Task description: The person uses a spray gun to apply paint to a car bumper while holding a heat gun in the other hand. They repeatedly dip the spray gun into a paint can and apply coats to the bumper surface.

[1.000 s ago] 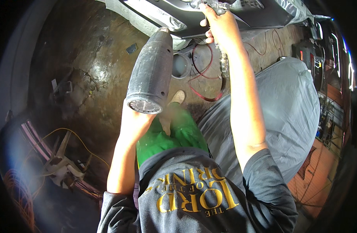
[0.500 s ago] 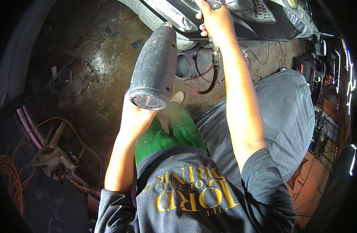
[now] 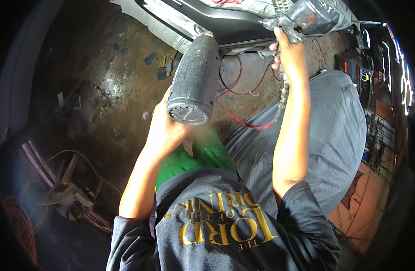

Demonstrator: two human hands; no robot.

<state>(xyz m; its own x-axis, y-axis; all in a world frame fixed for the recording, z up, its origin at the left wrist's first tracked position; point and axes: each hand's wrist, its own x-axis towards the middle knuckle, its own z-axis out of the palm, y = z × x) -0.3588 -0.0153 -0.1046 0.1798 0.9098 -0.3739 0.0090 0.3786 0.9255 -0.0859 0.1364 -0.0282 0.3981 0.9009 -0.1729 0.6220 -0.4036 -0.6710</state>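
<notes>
My left hand (image 3: 167, 118) is closed round a dark grey heat gun (image 3: 194, 79), whose body hides the grip and most of my fingers. Its metal nozzle points away from me, toward a black car panel (image 3: 230, 25) edged with masking sheet. My right hand (image 3: 292, 56) grips a metal spray gun (image 3: 282, 27) just in front of that panel. A clear cup (image 3: 311, 19) appears attached to the gun, and a hose (image 3: 257, 125) runs down from its handle and loops back. Some of the right fingers show wrapped about the handle.
A grey cover (image 3: 307, 140) drapes a large shape at my right. Red hose loops (image 3: 239, 86) lie on the concrete floor (image 3: 103, 67), with small dark pads (image 3: 161, 73) ahead. At left stand a pale stand-like object (image 3: 69, 194), a thin yellow cord and coiled orange cable (image 3: 20, 217).
My right hand and the spray gun have moved right and slightly nearer. The heat gun in my left hand has shifted a little right. The view of the panel and floor has shifted.
</notes>
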